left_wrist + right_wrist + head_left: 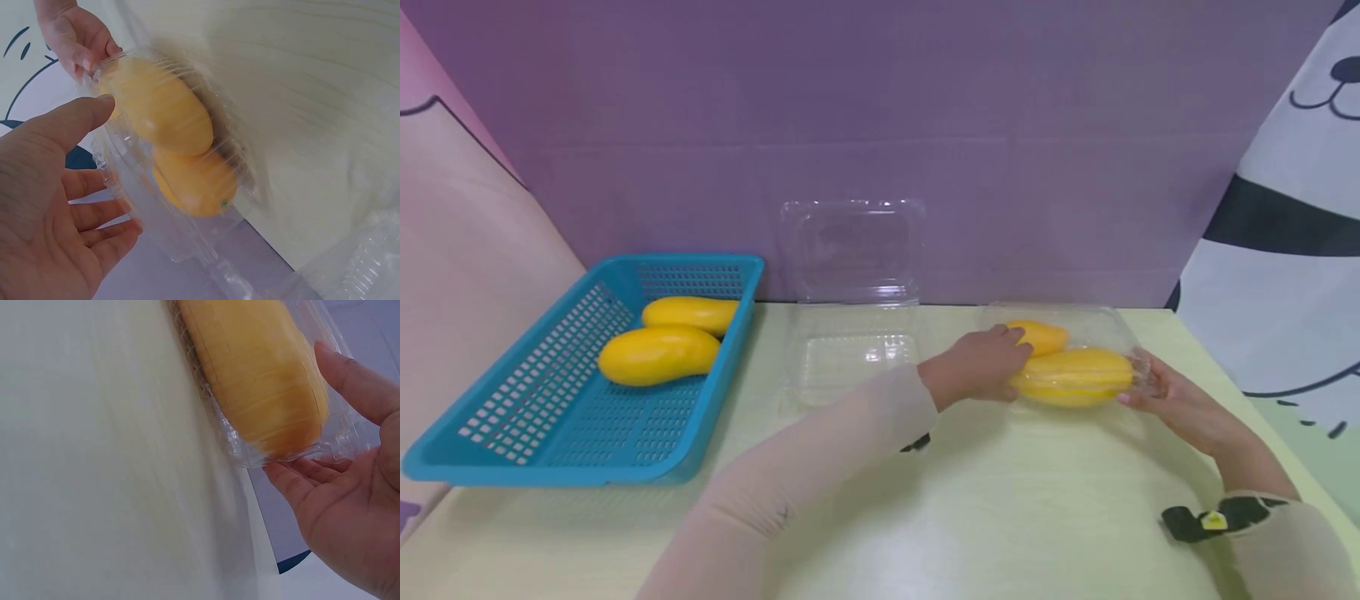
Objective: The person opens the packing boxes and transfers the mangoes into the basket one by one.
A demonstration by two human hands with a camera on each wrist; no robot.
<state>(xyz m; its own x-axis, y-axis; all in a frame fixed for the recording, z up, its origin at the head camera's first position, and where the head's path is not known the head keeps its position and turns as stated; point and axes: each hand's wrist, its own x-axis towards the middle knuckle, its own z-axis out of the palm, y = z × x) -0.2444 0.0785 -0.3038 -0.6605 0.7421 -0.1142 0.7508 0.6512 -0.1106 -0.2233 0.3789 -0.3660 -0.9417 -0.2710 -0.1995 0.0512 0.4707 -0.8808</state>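
Two yellow mangoes [1078, 371] lie in a clear plastic clamshell box [234, 165] at the right side of the table; one has a small green spot at its end. My right hand [1172, 400] holds the box's right end, its thumb [344, 372] along the side and fingers [294, 481] beneath the rim. At the left end is my left hand [981, 362], its thumb [87, 119] and fingers spread apart at the edge of the plastic. In the head view this hand hides part of the rear mango and the box's left end.
A second clear clamshell box [857, 358] stands open at the back, its lid [857, 250] upright against the purple backdrop. A blue basket [700, 417] with two more mangoes [658, 354] is at the left. The table's right edge lies close to my right hand.
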